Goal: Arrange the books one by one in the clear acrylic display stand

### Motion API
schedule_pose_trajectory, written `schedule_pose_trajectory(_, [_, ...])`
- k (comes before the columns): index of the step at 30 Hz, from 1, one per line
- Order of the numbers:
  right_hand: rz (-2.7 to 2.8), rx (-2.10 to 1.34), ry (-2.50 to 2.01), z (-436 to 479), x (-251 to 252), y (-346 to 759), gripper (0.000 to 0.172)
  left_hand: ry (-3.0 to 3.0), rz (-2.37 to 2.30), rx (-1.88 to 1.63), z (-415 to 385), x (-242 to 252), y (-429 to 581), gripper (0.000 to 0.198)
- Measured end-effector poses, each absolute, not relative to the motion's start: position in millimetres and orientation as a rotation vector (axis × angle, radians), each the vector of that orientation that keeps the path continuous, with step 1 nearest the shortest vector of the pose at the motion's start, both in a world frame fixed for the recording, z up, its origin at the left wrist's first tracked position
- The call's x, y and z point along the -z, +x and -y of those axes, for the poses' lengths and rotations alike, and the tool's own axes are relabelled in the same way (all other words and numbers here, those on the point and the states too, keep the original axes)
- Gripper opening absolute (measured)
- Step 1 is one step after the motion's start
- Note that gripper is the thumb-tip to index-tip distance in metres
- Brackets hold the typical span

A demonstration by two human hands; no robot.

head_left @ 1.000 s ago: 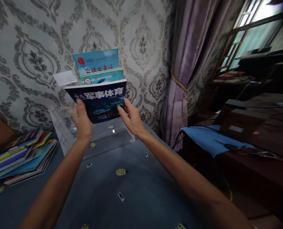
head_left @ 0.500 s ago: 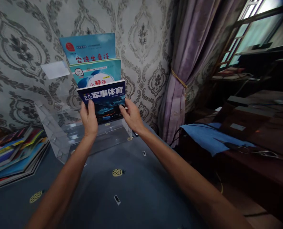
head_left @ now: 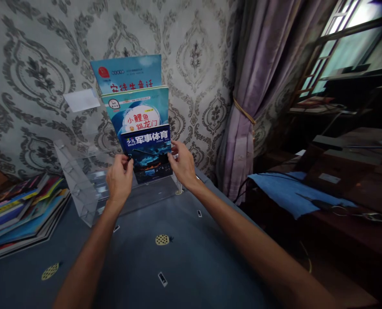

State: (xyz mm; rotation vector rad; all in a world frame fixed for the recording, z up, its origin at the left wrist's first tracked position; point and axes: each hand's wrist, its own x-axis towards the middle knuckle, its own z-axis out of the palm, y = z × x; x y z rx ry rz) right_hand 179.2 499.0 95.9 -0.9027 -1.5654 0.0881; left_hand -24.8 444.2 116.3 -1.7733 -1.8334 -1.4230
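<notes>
A dark blue magazine [head_left: 149,150] stands upright in the lowest tier of a clear acrylic rack [head_left: 81,189] against the wall. My left hand [head_left: 118,180] pinches its left edge, fingers curled. My right hand [head_left: 184,165] holds its right edge with the fingers closed round it. Behind it, in higher tiers, stand a teal book [head_left: 134,109] and a light blue book [head_left: 126,73]. The rack rests on a dark blue patterned tablecloth [head_left: 165,266].
A stack of colourful books [head_left: 20,214] lies at the left on the cloth. A white card [head_left: 81,99] sits at the rack's upper left. To the right hang a purple curtain [head_left: 258,86], with a dark desk bearing a blue cloth [head_left: 290,193].
The dark blue magazine has moved down and to the right into the rack's lowest tier, uncovering the teal book behind it. Both hands followed it, still on its edges.
</notes>
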Motion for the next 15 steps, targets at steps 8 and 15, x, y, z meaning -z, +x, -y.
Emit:
schedule_pose_trajectory(8, [1.591,-0.079,-0.965,-495.4,-97.1,180.9,0.013,-1.735,1.963,1.247,-438.3,-112.3,-22.8,0.016])
schedule_pose_trajectory(15, [1.598,-0.056,-0.977,-491.0,-101.3,180.6,0.016,-1.760,1.985,1.213,-433.6,-115.1,-23.9,0.015])
